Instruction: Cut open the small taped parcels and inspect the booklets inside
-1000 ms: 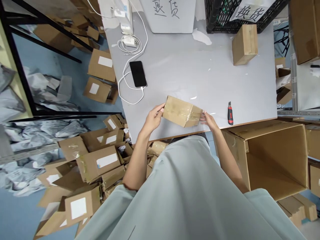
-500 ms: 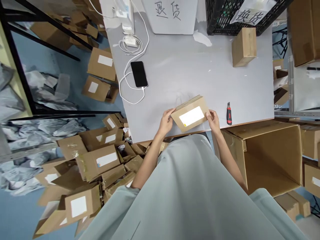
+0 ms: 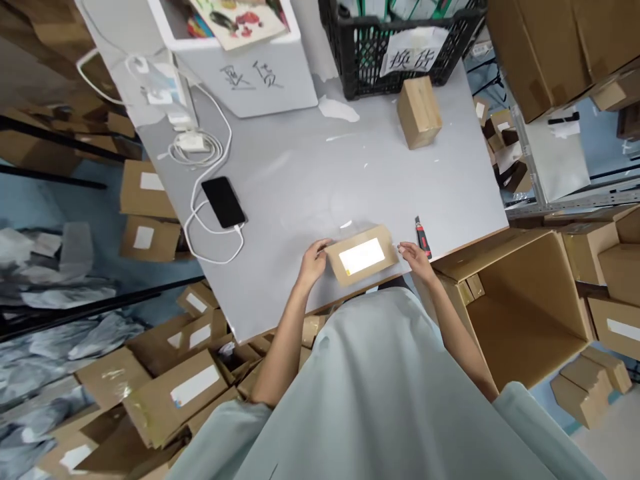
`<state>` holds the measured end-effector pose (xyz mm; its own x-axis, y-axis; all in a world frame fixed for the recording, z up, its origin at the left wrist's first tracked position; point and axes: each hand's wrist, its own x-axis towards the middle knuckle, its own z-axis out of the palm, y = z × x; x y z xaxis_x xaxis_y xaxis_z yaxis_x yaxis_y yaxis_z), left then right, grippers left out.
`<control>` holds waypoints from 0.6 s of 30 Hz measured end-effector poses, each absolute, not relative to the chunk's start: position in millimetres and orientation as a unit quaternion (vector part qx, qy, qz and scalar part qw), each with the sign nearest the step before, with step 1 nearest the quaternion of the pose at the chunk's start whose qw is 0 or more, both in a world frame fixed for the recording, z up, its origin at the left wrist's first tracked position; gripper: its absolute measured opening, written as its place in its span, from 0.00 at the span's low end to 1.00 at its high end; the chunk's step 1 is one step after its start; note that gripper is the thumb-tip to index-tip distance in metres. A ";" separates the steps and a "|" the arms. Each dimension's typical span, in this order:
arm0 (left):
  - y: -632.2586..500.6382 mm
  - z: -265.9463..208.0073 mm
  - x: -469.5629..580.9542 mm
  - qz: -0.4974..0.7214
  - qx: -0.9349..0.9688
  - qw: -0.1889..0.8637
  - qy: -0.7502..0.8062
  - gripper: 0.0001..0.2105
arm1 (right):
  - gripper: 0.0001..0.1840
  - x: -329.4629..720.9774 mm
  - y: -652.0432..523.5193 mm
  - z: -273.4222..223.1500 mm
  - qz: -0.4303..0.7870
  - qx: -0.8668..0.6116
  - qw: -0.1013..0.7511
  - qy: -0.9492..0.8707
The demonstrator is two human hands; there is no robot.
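A small cardboard box (image 3: 341,272) with a white label (image 3: 362,257) is at the table's front edge, label side facing me. My left hand (image 3: 313,263) grips its left corner, with thumb and fingers at the edge. To the right of the box, my right hand (image 3: 417,260) has its fingers stretched toward the box's side, with a small gap between. Just beyond that hand lies a red and black utility knife (image 3: 423,239), with its blade end pointing away from me.
On the table (image 3: 300,180) are a phone (image 3: 223,202) on a white cable, another small box (image 3: 420,113), a white bin (image 3: 260,80) and a black crate (image 3: 365,57). A large open carton (image 3: 520,327) stands at the right. Several cartons (image 3: 175,393) pile up at the left.
My view has turned and shifted, so the table appears rotated. My right hand has come off the box's right side. The box has been lowered toward the table; my left hand stays at its corner.
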<state>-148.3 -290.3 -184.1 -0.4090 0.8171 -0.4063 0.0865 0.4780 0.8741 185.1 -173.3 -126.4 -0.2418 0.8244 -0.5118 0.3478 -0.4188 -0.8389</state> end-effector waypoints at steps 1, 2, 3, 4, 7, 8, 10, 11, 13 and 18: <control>-281.3 -180.0 -150.1 0.406 0.306 0.436 0.742 0.22 | 0.38 189.7 -157.6 -125.8 0.603 -0.586 0.202 -0.502; -271.2 -175.0 -150.9 0.406 0.304 0.426 0.749 0.22 | 0.37 193.9 -139.2 -125.2 0.598 -0.587 0.211 -0.503; -259.5 -169.2 -150.4 0.407 0.303 0.417 0.754 0.22 | 0.38 197.7 -118.4 -124.5 0.594 -0.586 0.223 -0.504; -246.2 -162.8 -148.4 0.409 0.303 0.410 0.757 0.22 | 0.39 200.9 -95.7 -123.9 0.590 -0.584 0.235 -0.506; -194.9 -142.7 -133.6 0.417 0.312 0.409 0.749 0.19 | 0.43 206.3 -22.8 -123.8 0.574 -0.580 0.270 -0.511; -174.5 -136.8 -126.2 0.420 0.316 0.414 0.744 0.19 | 0.44 206.4 1.0 -124.8 0.569 -0.581 0.279 -0.511; -130.5 -128.0 -109.2 0.425 0.327 0.419 0.732 0.19 | 0.47 204.0 45.4 -129.0 0.563 -0.584 0.287 -0.509; -108.0 -125.3 -100.1 0.430 0.334 0.417 0.728 0.20 | 0.49 201.4 65.7 -131.8 0.562 -0.586 0.285 -0.509; -65.2 -122.7 -81.6 0.444 0.348 0.409 0.717 0.20 | 0.55 193.2 102.0 -138.0 0.553 -0.595 0.276 -0.514; 13.9 -123.8 -40.0 0.455 0.359 0.423 0.697 0.21 | 0.66 155.9 173.5 -148.7 0.463 -0.598 0.249 -0.605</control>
<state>-40.0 13.9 -123.8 -0.3850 0.8848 -0.2624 0.1155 0.3283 0.9375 155.9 173.5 -148.7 -0.1616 0.9541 -0.2521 0.4936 -0.1430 -0.8578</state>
